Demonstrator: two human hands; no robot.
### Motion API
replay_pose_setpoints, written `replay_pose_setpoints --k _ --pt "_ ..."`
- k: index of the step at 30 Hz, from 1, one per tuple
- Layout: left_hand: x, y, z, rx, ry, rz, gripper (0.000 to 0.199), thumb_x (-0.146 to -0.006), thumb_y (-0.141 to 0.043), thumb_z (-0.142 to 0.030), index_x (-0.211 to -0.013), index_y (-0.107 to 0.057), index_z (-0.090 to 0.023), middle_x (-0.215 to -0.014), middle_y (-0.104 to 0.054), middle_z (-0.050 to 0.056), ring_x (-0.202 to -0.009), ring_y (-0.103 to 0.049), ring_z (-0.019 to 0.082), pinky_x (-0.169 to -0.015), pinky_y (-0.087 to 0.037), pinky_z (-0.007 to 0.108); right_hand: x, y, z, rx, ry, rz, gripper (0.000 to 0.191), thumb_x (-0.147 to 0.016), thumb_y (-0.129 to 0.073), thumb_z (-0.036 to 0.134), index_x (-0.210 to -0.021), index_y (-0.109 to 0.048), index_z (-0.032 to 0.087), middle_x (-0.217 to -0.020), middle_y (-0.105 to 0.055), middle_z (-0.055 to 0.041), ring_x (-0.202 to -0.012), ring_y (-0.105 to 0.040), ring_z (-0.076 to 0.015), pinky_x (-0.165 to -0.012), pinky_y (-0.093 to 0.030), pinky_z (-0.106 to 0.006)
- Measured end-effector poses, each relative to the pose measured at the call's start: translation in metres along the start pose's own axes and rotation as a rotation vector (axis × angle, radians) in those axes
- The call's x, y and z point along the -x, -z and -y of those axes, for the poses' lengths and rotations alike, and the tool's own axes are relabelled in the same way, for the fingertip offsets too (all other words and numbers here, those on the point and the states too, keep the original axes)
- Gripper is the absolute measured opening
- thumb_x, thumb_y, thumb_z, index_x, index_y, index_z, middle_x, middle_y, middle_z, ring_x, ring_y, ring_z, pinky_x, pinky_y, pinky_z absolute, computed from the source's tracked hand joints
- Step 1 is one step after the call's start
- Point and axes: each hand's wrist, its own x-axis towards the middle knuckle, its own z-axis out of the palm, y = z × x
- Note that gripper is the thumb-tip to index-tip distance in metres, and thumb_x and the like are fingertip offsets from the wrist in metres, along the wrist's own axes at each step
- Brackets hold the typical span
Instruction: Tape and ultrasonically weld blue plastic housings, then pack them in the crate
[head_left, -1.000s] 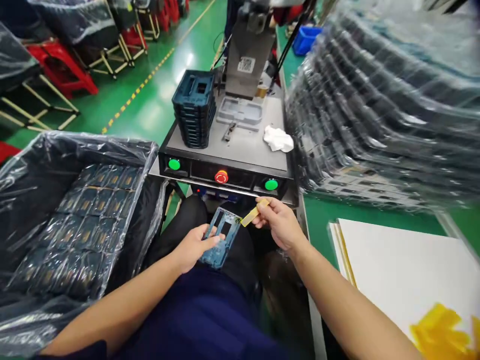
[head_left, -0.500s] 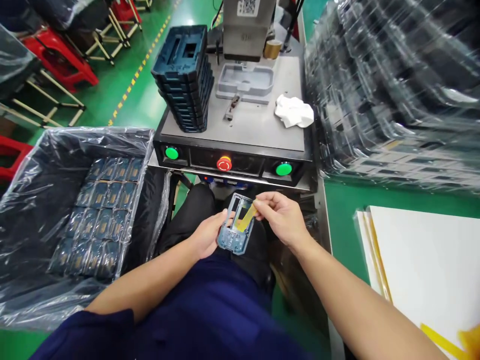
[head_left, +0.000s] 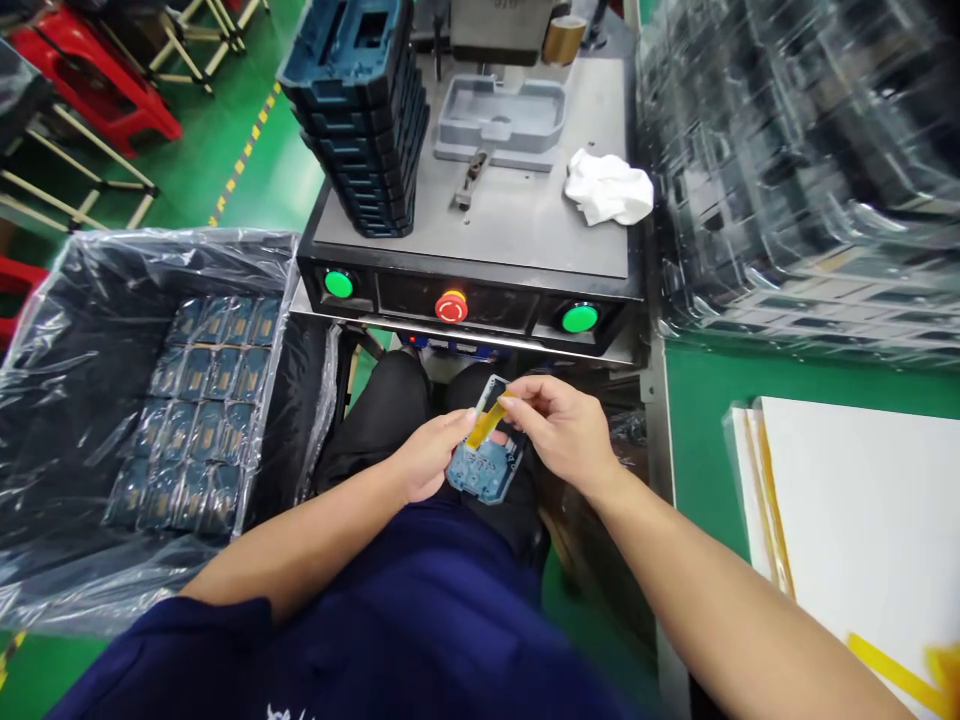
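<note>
A blue-grey plastic housing [head_left: 487, 472] with a rectangular opening is held above my lap. My left hand [head_left: 431, 455] grips its left edge, thumb on top and fingers partly hidden beneath. My right hand [head_left: 559, 425] pinches the upper end of a yellow strip [head_left: 486, 422] between thumb and fingers. The strip slants across the housing, its lower end at the inner part of the frame by my left thumb; whether it is stuck down there I cannot tell.
Ahead stands a press table [head_left: 525, 235] with green buttons, a red button, a grey fixture [head_left: 499, 115], stacked blue housings [head_left: 360, 130] and a white cloth [head_left: 609, 188]. Left is a plastic-lined bin [head_left: 289, 290] of housings; right, wrapped trays [head_left: 795, 200] and white sheets [head_left: 862, 480].
The housing has turned a little in my left hand, and the yellow strip now reaches nearer my left thumb. The view has shifted, with the press table appearing larger and higher.
</note>
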Motion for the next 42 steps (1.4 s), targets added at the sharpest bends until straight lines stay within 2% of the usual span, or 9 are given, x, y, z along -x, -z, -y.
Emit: replay_pose_setpoints --k 4,9,17,24,27,32,38,42 --pt "0.002 0.001 0.000 -0.039 0.009 0.016 0.045 -0.075 -0.072 -0.048 -0.101 -0.064 -0.012 -0.094 -0.071 0.011 -0.076 -0.065 0.017 -0.069 -0.052 0.029 0.000 0.002 0.001 0.193 0.091 0.008 0.013 -0.085 -0.063 0.032 -0.087 -0.068 0.020 -0.076 -0.070 -0.0004 -0.062 -0.063 -0.0135 -0.063 -0.050 -0.025" --pt "0.002 -0.001 -0.001 -0.152 -0.024 0.007 0.045 -0.067 -0.079 -0.037 -0.101 -0.062 -0.012 -0.100 -0.069 0.009 -0.077 -0.062 0.014 -0.068 -0.049 0.025 -0.001 0.003 0.000 0.300 0.154 0.033 0.012 -0.086 -0.061 0.028 -0.092 -0.069 0.021 -0.082 -0.071 -0.0003 -0.063 -0.062 -0.0131 -0.064 -0.048 -0.025" --pt "-0.003 0.002 0.009 -0.328 -0.095 0.010 0.030 -0.079 -0.063 -0.037 -0.096 -0.066 -0.012 -0.086 -0.067 0.007 -0.067 -0.057 0.012 -0.062 -0.046 0.025 -0.001 0.001 -0.001 0.377 0.250 0.033 0.014 -0.085 -0.061 0.024 -0.096 -0.069 0.020 -0.084 -0.063 -0.0033 -0.068 -0.058 -0.0142 -0.067 -0.049 -0.027" --pt "-0.004 0.001 0.008 -0.293 -0.083 -0.059 0.028 -0.074 -0.061 -0.030 -0.095 -0.065 -0.012 -0.084 -0.068 0.008 -0.065 -0.059 0.014 -0.059 -0.048 0.026 -0.002 0.003 -0.002 0.417 0.250 -0.060 0.012 -0.084 -0.062 0.023 -0.095 -0.068 0.019 -0.083 -0.059 -0.0033 -0.061 -0.052 -0.0124 -0.061 -0.048 -0.028" --pt "-0.003 0.002 0.007 -0.310 -0.099 -0.052 0.028 -0.076 -0.060 -0.031 -0.095 -0.065 -0.012 -0.082 -0.066 0.006 -0.064 -0.057 0.013 -0.058 -0.046 0.025 -0.002 0.003 -0.002 0.402 0.303 -0.058 0.013 -0.087 -0.059 0.024 -0.096 -0.068 0.021 -0.089 -0.058 -0.0054 -0.075 -0.057 -0.0163 -0.068 -0.051 -0.031" --pt "-0.002 0.006 0.008 -0.514 -0.150 -0.017 0.028 -0.083 -0.054 -0.032 -0.101 -0.066 -0.015 -0.080 -0.063 0.003 -0.060 -0.050 0.010 -0.057 -0.040 0.022 -0.002 0.000 -0.003 0.440 0.380 -0.012 0.015 -0.088 -0.057 0.025 -0.096 -0.069 0.021 -0.118 -0.054 -0.0111 -0.111 -0.053 -0.0257 -0.094 -0.046 -0.045" --pt "-0.001 0.009 0.011 -0.595 -0.165 -0.014 0.028 -0.085 -0.051 -0.030 -0.105 -0.065 -0.015 -0.086 -0.065 0.003 -0.063 -0.050 0.011 -0.060 -0.039 0.023 0.000 0.000 -0.006 0.378 0.311 0.095 0.015 -0.089 -0.055 0.024 -0.100 -0.065 0.019 -0.117 -0.054 -0.0117 -0.110 -0.055 -0.0234 -0.094 -0.048 -0.042" --pt "-0.001 0.009 0.012 -0.633 -0.183 -0.013 0.029 -0.085 -0.050 -0.030 -0.105 -0.065 -0.015 -0.085 -0.064 0.003 -0.062 -0.048 0.011 -0.059 -0.038 0.022 0.000 0.000 -0.005 0.354 0.288 0.109 0.014 -0.089 -0.054 0.024 -0.098 -0.063 0.019 -0.113 -0.056 -0.0104 -0.106 -0.057 -0.0217 -0.093 -0.049 -0.039"
